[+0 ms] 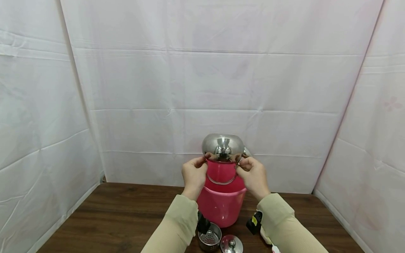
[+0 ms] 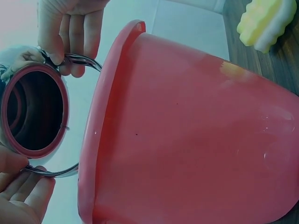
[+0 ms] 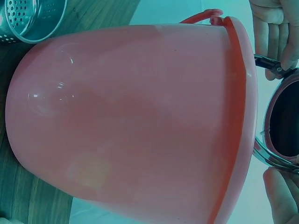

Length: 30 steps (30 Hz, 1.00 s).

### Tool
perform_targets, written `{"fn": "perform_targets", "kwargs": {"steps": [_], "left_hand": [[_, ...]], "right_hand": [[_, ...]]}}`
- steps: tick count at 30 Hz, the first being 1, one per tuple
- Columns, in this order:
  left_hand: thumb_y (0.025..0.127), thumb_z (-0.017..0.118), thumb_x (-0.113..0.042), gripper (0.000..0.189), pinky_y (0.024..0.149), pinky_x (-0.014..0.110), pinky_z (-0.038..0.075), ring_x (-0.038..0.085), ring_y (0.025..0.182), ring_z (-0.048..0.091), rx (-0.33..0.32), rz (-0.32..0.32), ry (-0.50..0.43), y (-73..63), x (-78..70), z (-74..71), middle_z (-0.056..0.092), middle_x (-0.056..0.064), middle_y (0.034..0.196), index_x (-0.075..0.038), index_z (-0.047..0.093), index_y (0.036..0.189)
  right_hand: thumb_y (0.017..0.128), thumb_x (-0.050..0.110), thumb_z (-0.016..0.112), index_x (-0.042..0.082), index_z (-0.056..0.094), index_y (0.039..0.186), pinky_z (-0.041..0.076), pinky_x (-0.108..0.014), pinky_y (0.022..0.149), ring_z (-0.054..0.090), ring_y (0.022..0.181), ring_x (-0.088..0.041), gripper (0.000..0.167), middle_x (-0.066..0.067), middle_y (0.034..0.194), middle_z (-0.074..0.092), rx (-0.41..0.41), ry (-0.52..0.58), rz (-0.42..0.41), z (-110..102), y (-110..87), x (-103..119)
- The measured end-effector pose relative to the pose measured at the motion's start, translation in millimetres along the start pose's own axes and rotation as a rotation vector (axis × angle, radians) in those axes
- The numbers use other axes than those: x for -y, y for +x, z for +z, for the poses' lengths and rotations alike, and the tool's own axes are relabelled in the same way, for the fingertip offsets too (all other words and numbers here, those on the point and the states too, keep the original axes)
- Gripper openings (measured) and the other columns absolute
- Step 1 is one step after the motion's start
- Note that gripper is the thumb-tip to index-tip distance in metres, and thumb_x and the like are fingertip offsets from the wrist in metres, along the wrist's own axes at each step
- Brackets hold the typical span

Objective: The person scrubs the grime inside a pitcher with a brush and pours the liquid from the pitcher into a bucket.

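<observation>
A shiny steel teapot (image 1: 215, 143) is held tipped over above a pink bucket (image 1: 219, 207), its spout at the right. My left hand (image 1: 194, 175) pinches one end of its wire handle (image 1: 221, 183), and my right hand (image 1: 254, 175) pinches the other end. The handle bows down toward the bucket. In the left wrist view the teapot's round mouth (image 2: 35, 112) faces the bucket side, lidless and dark inside. Beneath my left forearm stands a perforated steel strainer (image 1: 210, 239). Beside it lies a small knobbed steel lid (image 1: 232, 244).
A yellow and white sponge (image 2: 267, 23) lies on the wooden table (image 1: 133, 211) to the right of the bucket. White cloth (image 1: 202, 88) hangs behind and along both sides. The bucket's red carrying handle (image 3: 201, 17) shows at its rim.
</observation>
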<state>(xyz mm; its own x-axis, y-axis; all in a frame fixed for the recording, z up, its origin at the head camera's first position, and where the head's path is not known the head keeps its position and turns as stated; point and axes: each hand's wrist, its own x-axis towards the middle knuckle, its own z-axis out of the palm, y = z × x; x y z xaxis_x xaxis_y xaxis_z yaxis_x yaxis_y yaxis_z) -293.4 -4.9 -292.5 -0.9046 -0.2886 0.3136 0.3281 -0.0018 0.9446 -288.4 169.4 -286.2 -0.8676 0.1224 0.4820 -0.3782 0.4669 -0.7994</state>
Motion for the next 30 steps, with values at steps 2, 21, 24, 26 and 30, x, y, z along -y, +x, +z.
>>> {"fn": "perform_targets", "kwargs": {"steps": [2, 21, 24, 26, 30], "left_hand": [[0.086, 0.061, 0.001, 0.022, 0.079, 0.033, 0.055, 0.024, 0.096, 0.066, 0.0, 0.003, -0.005, -0.3, -0.2, -0.4, 0.07, 0.02, 0.104, 0.005, 0.07, 0.105], [0.083, 0.062, 0.002, 0.018, 0.078, 0.034, 0.055, 0.025, 0.092, 0.068, -0.015, 0.057, 0.008, -2.2, 4.2, -1.4, 0.071, 0.018, 0.097, 0.004, 0.071, 0.099], [0.083, 0.063, 0.002, 0.017, 0.079, 0.034, 0.055, 0.025, 0.092, 0.068, -0.017, 0.069, 0.009, -2.3, 4.9, -1.7, 0.072, 0.018, 0.097, 0.004, 0.071, 0.099], [0.083, 0.063, 0.002, 0.017, 0.078, 0.033, 0.055, 0.025, 0.092, 0.068, -0.016, 0.075, 0.009, -2.2, 5.3, -1.8, 0.072, 0.018, 0.097, 0.004, 0.071, 0.098], [0.084, 0.063, 0.002, 0.016, 0.078, 0.034, 0.055, 0.025, 0.092, 0.068, -0.013, 0.081, 0.017, -1.9, 5.7, -2.1, 0.072, 0.017, 0.098, 0.004, 0.07, 0.098]], "right_hand": [[0.083, 0.001, 0.066, -0.003, 0.061, 0.088, 0.053, -0.018, 0.066, 0.067, 0.082, -0.014, 0.008, -0.02, 0.093, 0.071, 0.002, 0.0, -0.001, 0.2, -0.3, -0.4], [0.085, 0.005, 0.065, 0.001, 0.062, 0.087, 0.05, -0.015, 0.07, 0.069, 0.092, -0.023, 0.006, -0.017, 0.094, 0.072, -0.025, -0.082, -0.078, -0.6, -5.9, -4.6], [0.085, 0.006, 0.066, 0.001, 0.063, 0.087, 0.051, -0.015, 0.07, 0.069, 0.092, -0.022, 0.006, -0.016, 0.094, 0.073, -0.039, -0.096, -0.103, -0.2, -6.5, -5.6], [0.085, 0.006, 0.066, 0.002, 0.063, 0.086, 0.05, -0.014, 0.07, 0.069, 0.092, -0.022, 0.006, -0.016, 0.094, 0.073, -0.047, -0.097, -0.117, 0.1, -6.7, -6.1], [0.085, 0.007, 0.067, 0.002, 0.063, 0.086, 0.049, -0.013, 0.071, 0.069, 0.094, -0.022, 0.006, -0.015, 0.095, 0.073, -0.056, -0.1, -0.136, 0.0, -6.9, -6.6]]}}
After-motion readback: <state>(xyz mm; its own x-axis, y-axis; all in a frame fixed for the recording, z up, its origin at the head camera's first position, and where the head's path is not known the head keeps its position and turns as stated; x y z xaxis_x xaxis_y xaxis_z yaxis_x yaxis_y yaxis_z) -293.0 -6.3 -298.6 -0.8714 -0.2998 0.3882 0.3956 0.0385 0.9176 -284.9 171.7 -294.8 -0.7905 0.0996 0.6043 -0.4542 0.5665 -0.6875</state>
